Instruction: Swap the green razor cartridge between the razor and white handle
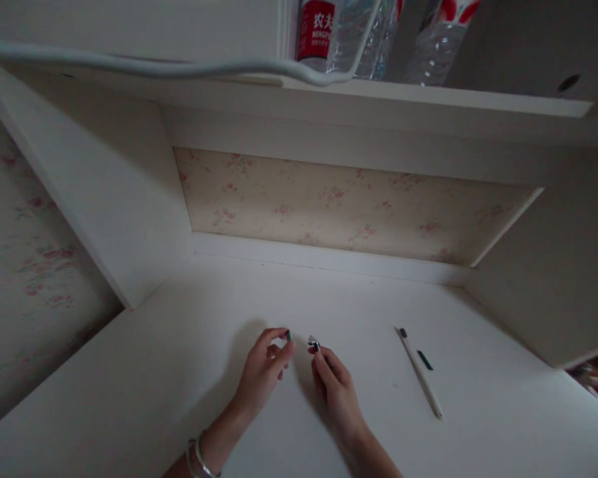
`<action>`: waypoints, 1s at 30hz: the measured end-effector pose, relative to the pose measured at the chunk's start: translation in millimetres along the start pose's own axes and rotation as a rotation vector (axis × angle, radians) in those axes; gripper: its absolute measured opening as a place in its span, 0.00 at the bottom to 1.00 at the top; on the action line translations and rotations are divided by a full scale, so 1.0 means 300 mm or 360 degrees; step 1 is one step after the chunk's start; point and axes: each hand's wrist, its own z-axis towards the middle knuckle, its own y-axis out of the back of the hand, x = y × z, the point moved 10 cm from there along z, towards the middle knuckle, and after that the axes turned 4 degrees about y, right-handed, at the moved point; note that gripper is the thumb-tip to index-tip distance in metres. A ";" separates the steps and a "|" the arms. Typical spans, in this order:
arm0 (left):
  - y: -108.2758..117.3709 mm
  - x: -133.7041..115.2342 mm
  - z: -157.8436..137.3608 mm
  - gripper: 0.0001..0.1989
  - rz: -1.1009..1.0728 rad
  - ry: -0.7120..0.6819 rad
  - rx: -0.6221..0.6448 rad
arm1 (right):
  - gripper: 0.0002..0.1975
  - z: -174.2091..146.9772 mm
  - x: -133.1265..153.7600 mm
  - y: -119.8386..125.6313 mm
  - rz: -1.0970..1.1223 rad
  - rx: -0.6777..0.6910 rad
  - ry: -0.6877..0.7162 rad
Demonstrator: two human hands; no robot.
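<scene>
My left hand (266, 365) pinches a small dark green piece (288, 336) between thumb and forefinger, above the white desk. Just to its right, my right hand (335, 385) grips a small shiny metal piece with a dark part (314, 343); its exact kind is too small to make out. A short gap separates the two held pieces. Right of my hands, a slim white pen-like stick (422, 376) with a dark far end lies on the desk. Beside it rests a short dark green strip (425, 360).
The white desk (219, 292) is boxed in by side panels on the left (109, 179) and right (553, 265). Overhead, a shelf (428, 99) holds several plastic bottles (316, 33). A pale cable (154, 68) hangs across the shelf front.
</scene>
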 end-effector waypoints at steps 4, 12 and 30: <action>-0.028 0.035 -0.002 0.20 -0.0383 0.0184 0.0121 | 0.21 -0.005 -0.015 -0.025 0.0096 0.0107 -0.0090; -0.073 0.055 -0.009 0.17 -0.0960 0.0337 0.0339 | 0.19 -0.030 -0.038 -0.059 0.0348 0.0227 -0.0275; -0.159 0.059 -0.043 0.15 -0.1264 0.0436 0.0695 | 0.19 -0.079 0.024 -0.134 0.0542 0.0420 -0.0213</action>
